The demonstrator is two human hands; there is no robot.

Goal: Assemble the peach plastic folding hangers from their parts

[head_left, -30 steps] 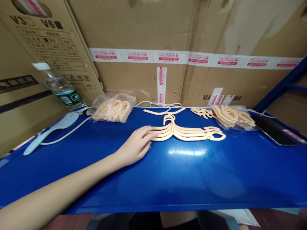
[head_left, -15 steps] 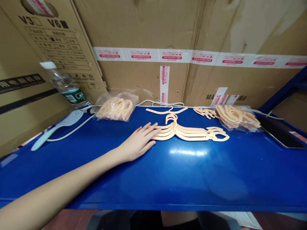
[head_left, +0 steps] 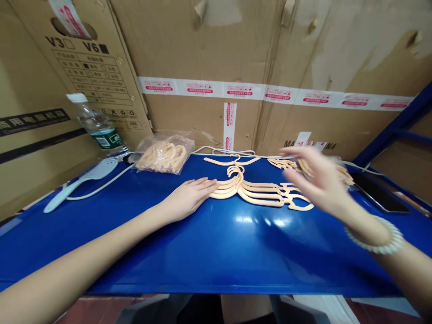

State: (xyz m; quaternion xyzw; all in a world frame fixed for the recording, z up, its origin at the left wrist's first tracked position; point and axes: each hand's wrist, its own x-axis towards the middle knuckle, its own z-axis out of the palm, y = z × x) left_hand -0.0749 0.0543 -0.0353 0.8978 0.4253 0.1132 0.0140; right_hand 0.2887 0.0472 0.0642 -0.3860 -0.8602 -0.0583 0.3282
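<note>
"Hangers [head_left: 239,183], fanned: position?"
"Mid-bench [head_left: 216,252], nearer the back edge; left grip [head_left: 189,199] flat over their left ends."
"Step?"
"Apparently steadying. Right grip [head_left: 319,182], blurred, looks wide near their right ends; next calls for careful finger placement."

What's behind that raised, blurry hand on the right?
Behind the right hand, parts of a plastic bag holding peach-coloured pieces show, with cardboard farther back. The hand covers the bag's middle, so what lies there can't be seen.
</note>
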